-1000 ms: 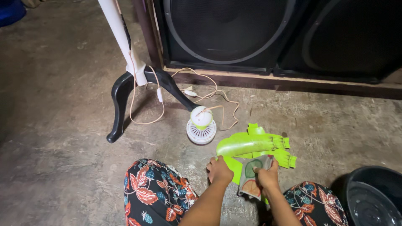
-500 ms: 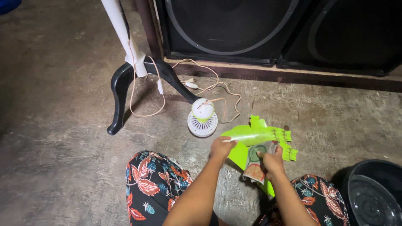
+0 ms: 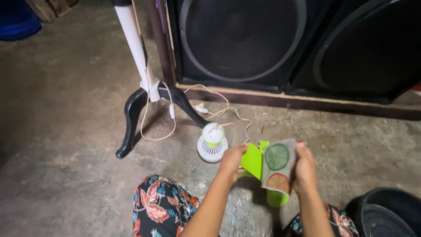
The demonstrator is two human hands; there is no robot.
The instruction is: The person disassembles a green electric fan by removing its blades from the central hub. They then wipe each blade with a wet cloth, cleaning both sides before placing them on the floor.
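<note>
The bright green plastic fan blade (image 3: pixel 253 160) stands nearly on edge above the concrete floor (image 3: pixel 66 145), glossy and curved, part of it hidden behind my cloth (image 3: pixel 278 165). That cloth is greyish, printed with a green lime slice and an orange slice. My left hand (image 3: pixel 231 161) is closed on the blade's left edge; my right hand (image 3: pixel 304 169) pinches the cloth against the blade. Just beyond sits the white motor housing (image 3: pixel 212 142), its cord (image 3: pixel 228 109) trailing toward the black fan stand (image 3: pixel 131 118). A dark basin (image 3: pixel 386 215) sits at my right.
</note>
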